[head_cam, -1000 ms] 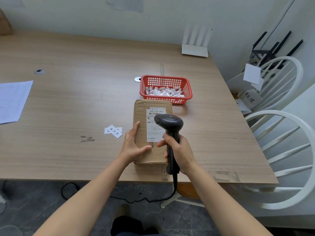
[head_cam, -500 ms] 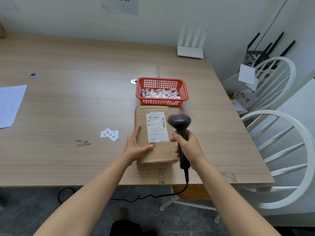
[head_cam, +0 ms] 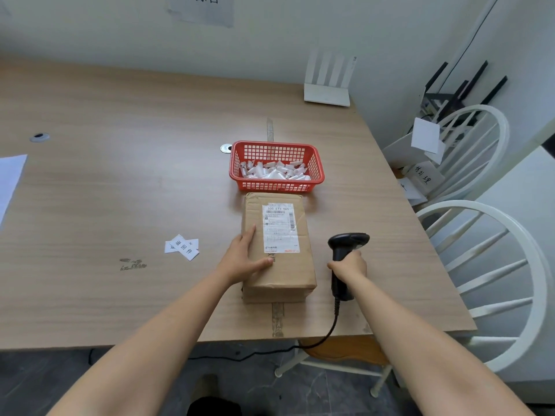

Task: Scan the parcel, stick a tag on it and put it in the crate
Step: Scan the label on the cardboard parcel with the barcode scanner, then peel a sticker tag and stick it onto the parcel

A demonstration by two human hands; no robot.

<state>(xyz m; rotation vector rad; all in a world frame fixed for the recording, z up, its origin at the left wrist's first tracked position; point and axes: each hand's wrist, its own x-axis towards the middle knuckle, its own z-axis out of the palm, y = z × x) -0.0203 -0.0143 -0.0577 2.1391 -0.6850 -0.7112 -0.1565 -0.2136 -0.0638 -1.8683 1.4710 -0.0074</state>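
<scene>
Midway at best, judging by the layout. Brown parcel (head_cam: 277,250) lying flat at centre frame on the wooden table (head_cam: 120,181), shipping label (head_cam: 280,228) face up, its far end just beside the red basket (head_cam: 276,166) above it. Left hand (head_cam: 244,256) spread flat over the parcel's left edge, fingers open and pressing down, thumb lying just below the label's lower corner, gripping nothing. Right hand (head_cam: 348,267) wrapped tight round the grip of the black scanner (head_cam: 345,259), right of the parcel and clear of it; head aimed off toward the right of the frame, not at the barcode. Cable trailing down over the near table edge.

Scan step: probably over or being abandoned, since the scanner sits beside the parcel and not above the label, though no beep or light visible to confirm.

Tag step: not done as far as can be seen. No extra sticker on the top face beyond the 1 printed label. Small white tags (head_cam: 182,247) with writing lying loose left of centre, well apart from the parcel; more white slips heaped in the red basket.

Crate step: not begun. No crate clearly in view; the red basket looks too small for the parcel and already holds slips.

Left to do: set down scanner, pick 1 tag, stick, move parcel
</scene>
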